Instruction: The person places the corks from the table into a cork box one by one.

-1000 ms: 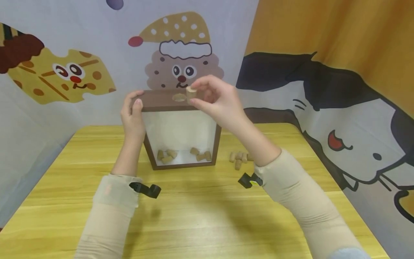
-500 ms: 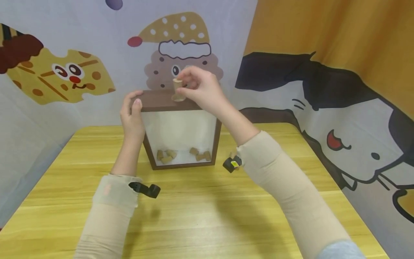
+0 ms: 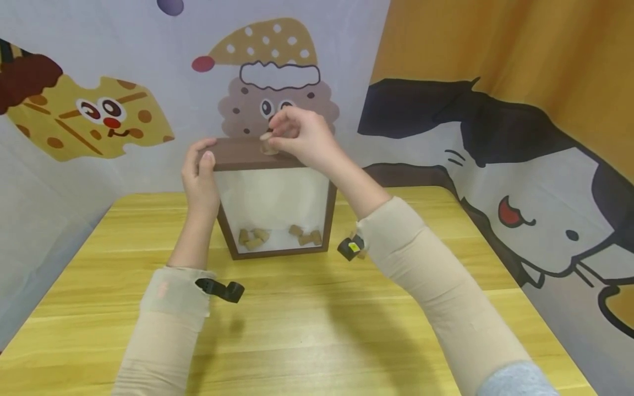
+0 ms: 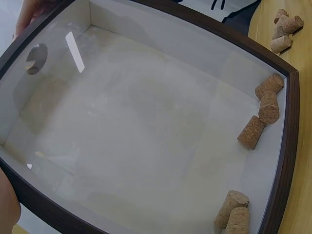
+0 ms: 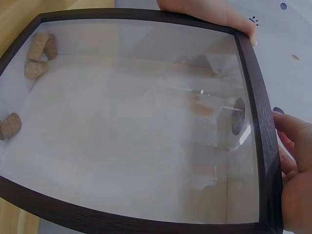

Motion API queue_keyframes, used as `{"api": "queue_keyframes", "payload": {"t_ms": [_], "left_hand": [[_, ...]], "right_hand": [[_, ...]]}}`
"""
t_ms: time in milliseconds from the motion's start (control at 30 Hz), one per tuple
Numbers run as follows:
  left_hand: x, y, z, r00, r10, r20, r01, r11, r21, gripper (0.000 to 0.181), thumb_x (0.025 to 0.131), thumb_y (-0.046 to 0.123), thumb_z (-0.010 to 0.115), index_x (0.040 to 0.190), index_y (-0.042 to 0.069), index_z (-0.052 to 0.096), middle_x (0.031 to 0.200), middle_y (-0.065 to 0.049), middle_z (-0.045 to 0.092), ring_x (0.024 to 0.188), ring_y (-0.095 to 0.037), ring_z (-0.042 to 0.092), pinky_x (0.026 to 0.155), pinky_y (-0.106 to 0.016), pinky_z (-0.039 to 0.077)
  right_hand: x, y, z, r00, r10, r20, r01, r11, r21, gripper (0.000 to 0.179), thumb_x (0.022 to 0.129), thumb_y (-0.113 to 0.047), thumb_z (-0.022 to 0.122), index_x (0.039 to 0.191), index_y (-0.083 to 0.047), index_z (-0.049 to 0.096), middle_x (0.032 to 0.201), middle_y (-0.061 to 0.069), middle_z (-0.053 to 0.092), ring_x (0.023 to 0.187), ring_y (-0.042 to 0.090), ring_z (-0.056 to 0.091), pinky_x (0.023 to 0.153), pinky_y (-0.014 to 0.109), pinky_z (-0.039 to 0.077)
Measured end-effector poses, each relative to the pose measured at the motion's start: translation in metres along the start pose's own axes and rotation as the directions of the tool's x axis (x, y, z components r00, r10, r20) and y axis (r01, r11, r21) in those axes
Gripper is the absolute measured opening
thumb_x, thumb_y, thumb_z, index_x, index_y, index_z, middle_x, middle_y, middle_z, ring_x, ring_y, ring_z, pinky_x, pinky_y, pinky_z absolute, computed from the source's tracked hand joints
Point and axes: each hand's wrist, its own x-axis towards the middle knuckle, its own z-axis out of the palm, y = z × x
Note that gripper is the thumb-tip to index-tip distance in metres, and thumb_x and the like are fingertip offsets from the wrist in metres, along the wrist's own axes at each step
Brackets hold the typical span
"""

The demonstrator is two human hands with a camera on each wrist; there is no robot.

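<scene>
A box with a dark brown frame (image 3: 277, 254) and a clear front stands upright on the table, a round hole in its top. At that hole my right hand (image 3: 307, 137) pinches a cork stopper (image 3: 266, 144) upright between thumb and fingers, its lower end at the opening. My left hand (image 3: 200, 181) grips the box's upper left corner, thumb at the front edge and fingers over the top. Several corks (image 4: 251, 131) lie on the box floor in two groups. The right wrist view shows the hole (image 5: 238, 117) from below, but the pinched cork is hidden there.
Several loose corks (image 4: 282, 31) lie on the wooden table (image 3: 297, 330) to the right of the box, mostly hidden in the head view by the right wrist camera (image 3: 350, 248). A cartoon-printed cloth (image 3: 163, 33) hangs behind the table.
My right hand has carried the cork left from beside the hole to above it, then lowered it onto the opening. My left hand has stayed on the box corner.
</scene>
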Motion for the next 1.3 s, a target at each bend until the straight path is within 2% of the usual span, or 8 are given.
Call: {"api": "queue_keyframes", "payload": {"t_ms": [167, 333, 500, 667, 800, 1000, 1067, 1300], "left_hand": [[0.000, 0.000, -0.001, 1.000, -0.024, 0.002, 0.024, 1.000, 0.006, 0.040, 0.091, 0.027, 0.041, 0.118, 0.006, 0.061, 0.129, -0.005, 0.056, 0.123, -0.015, 0.043, 0.101, -0.034, 0.026], [-0.001, 0.001, -0.001, 1.000, -0.014, 0.004, 0.014, 1.000, 0.010, 0.043, 0.090, 0.029, 0.041, 0.119, 0.003, 0.060, 0.128, -0.006, 0.057, 0.124, -0.016, 0.042, 0.102, -0.034, 0.026], [-0.002, 0.002, 0.000, 1.000, -0.001, 0.006, 0.001, 1.000, 0.003, 0.044, 0.090, 0.029, 0.042, 0.119, 0.002, 0.059, 0.127, -0.007, 0.057, 0.124, -0.017, 0.043, 0.102, -0.035, 0.026], [-0.001, 0.002, 0.001, 1.000, 0.013, 0.006, -0.012, 1.000, -0.014, 0.043, 0.090, 0.029, 0.042, 0.119, 0.002, 0.060, 0.129, -0.013, 0.055, 0.124, -0.017, 0.043, 0.101, -0.034, 0.025], [0.000, 0.001, 0.000, 1.000, 0.020, -0.005, -0.020, 1.000, -0.017, 0.044, 0.089, 0.030, 0.043, 0.118, 0.003, 0.060, 0.127, -0.010, 0.057, 0.123, -0.017, 0.043, 0.101, -0.034, 0.026], [0.000, 0.003, 0.000, 1.000, 0.021, -0.004, -0.021, 1.000, -0.015, 0.045, 0.088, 0.031, 0.043, 0.118, 0.002, 0.060, 0.126, -0.005, 0.058, 0.123, -0.017, 0.043, 0.101, -0.035, 0.026], [-0.001, 0.002, 0.000, 1.000, 0.019, 0.000, -0.019, 1.000, -0.017, 0.045, 0.088, 0.030, 0.043, 0.118, 0.002, 0.060, 0.126, -0.004, 0.058, 0.123, -0.017, 0.043, 0.101, -0.035, 0.026], [-0.001, 0.001, 0.000, 1.000, 0.012, 0.007, -0.012, 1.000, -0.020, 0.045, 0.089, 0.030, 0.043, 0.119, 0.002, 0.060, 0.127, -0.008, 0.057, 0.124, -0.017, 0.043, 0.101, -0.035, 0.026]], "right_hand": [[-0.002, 0.001, 0.000, 1.000, -0.020, -0.022, 0.020, 1.000, -0.009, 0.024, 0.085, -0.016, 0.072, 0.107, -0.009, 0.064, 0.097, -0.003, 0.067, 0.083, 0.010, 0.061, 0.076, 0.026, 0.048], [-0.016, 0.005, -0.005, 0.993, -0.075, -0.089, 0.081, 0.994, 0.066, 0.020, 0.085, -0.014, 0.072, 0.103, -0.007, 0.065, 0.095, -0.003, 0.067, 0.079, 0.011, 0.062, 0.073, 0.027, 0.048], [-0.046, 0.008, -0.018, 0.986, -0.077, -0.150, 0.097, 0.987, 0.129, 0.020, 0.085, -0.012, 0.072, 0.102, -0.006, 0.065, 0.094, 0.000, 0.067, 0.078, 0.015, 0.061, 0.072, 0.029, 0.048], [-0.081, 0.019, -0.032, 0.972, -0.095, -0.216, 0.118, 0.988, 0.095, 0.021, 0.084, -0.010, 0.072, 0.103, -0.004, 0.066, 0.095, 0.003, 0.067, 0.078, 0.017, 0.061, 0.070, 0.028, 0.048], [-0.108, 0.040, -0.036, 0.964, -0.117, -0.240, 0.138, 0.988, 0.073, 0.017, 0.083, -0.006, 0.072, 0.099, -0.001, 0.066, 0.093, 0.005, 0.068, 0.074, 0.018, 0.060, 0.068, 0.027, 0.048], [-0.146, 0.088, -0.038, 0.983, 0.008, -0.182, -0.004, 1.000, 0.025, 0.019, 0.084, -0.004, 0.071, 0.101, 0.000, 0.065, 0.093, 0.009, 0.067, 0.073, 0.017, 0.059, 0.066, 0.026, 0.048], [-0.154, 0.114, -0.039, 0.984, 0.054, -0.170, -0.054, 0.999, 0.009, 0.020, 0.084, -0.007, 0.072, 0.102, -0.002, 0.066, 0.094, 0.008, 0.068, 0.073, 0.016, 0.059, 0.066, 0.024, 0.048], [-0.184, 0.170, -0.045, 0.979, 0.179, -0.094, -0.189, 0.976, -0.105, 0.023, 0.085, -0.008, 0.070, 0.107, -0.003, 0.065, 0.097, 0.009, 0.068, 0.079, 0.019, 0.059, 0.068, 0.029, 0.048]]}}
